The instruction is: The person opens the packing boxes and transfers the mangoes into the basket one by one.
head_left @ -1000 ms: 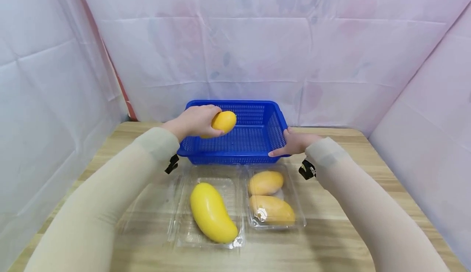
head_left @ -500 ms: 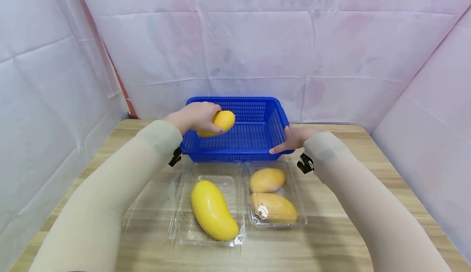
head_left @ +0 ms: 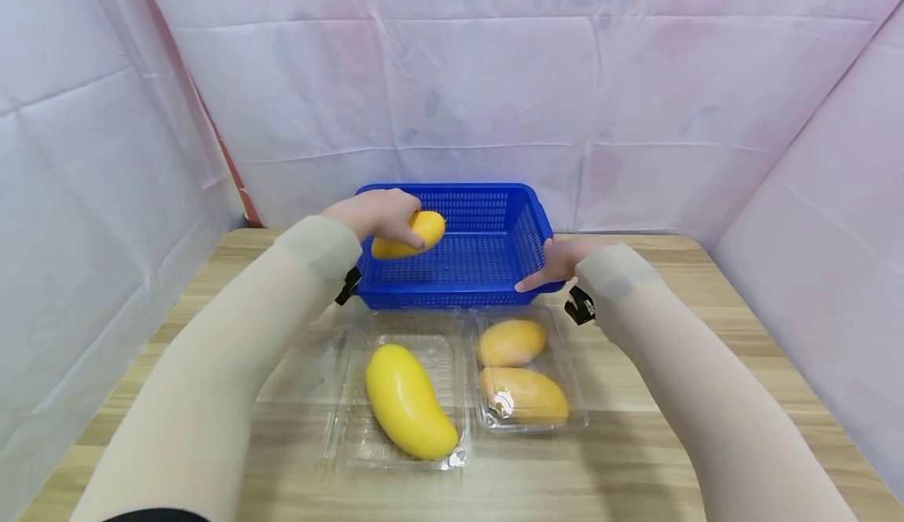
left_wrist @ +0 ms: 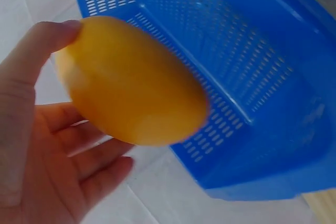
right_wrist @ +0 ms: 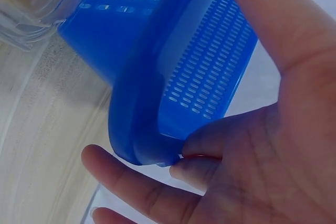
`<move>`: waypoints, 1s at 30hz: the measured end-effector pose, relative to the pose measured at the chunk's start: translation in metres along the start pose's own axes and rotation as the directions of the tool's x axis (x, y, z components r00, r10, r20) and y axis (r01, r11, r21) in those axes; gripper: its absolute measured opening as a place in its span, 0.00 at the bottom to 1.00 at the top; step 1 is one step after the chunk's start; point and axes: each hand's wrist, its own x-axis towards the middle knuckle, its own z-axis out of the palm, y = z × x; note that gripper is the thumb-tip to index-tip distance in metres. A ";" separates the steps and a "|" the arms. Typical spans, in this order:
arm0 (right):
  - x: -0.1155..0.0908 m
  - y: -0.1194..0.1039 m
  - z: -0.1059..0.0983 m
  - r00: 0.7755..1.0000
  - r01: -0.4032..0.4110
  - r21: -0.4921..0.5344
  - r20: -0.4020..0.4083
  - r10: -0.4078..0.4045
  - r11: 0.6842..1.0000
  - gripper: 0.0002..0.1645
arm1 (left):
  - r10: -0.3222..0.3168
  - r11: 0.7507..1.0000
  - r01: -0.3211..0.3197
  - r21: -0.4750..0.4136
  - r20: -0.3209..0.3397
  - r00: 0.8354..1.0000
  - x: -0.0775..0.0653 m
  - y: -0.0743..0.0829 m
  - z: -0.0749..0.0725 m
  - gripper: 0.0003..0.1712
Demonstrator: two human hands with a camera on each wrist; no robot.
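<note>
My left hand [head_left: 381,212] holds a yellow mango [head_left: 428,228] over the left part of a blue plastic basket [head_left: 438,301]. In the left wrist view the thumb lies on one side of this mango [left_wrist: 131,82] and the fingers on the other. At the basket's right end is my right hand [head_left: 558,263]. Seen from the right wrist, its thumb reaches over the rim while two fingers bend against the basket's corner [right_wrist: 134,108] and the others stick out. Inside the basket, the visible floor shows bare mesh; the part under the left hand is hidden.
In front of the basket, a clear plastic box [head_left: 452,357] holds one large yellow mango [head_left: 410,404]; its clear lid lies folded out leftward. Beside it, another clear box [head_left: 575,404] contains two orange-yellow mangoes [head_left: 524,396]. White cloth walls [head_left: 480,98] surround the wooden table [head_left: 657,310].
The left hand and its mango have shifted very slightly, still over the basket's left part. My right hand stays at the basket's right end. The whole scene sits a little higher in view.
</note>
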 end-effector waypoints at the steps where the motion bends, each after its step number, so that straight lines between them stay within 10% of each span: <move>1: 0.000 0.000 0.000 1.000 0.002 -0.004 -0.001 -0.002 1.000 0.65 | -0.011 1.000 0.012 -0.011 0.023 1.000 0.000 0.002 -0.002 0.23; 14: 0.005 -0.003 0.000 1.000 0.006 -0.013 0.000 -0.006 1.000 0.61 | -0.185 0.977 0.202 -0.075 0.183 0.965 0.006 0.002 -0.026 0.24; 30: 0.005 0.006 0.004 0.997 -0.040 0.079 0.071 0.035 0.996 0.69 | -0.312 0.948 0.318 0.002 0.203 0.928 0.020 -0.006 -0.050 0.28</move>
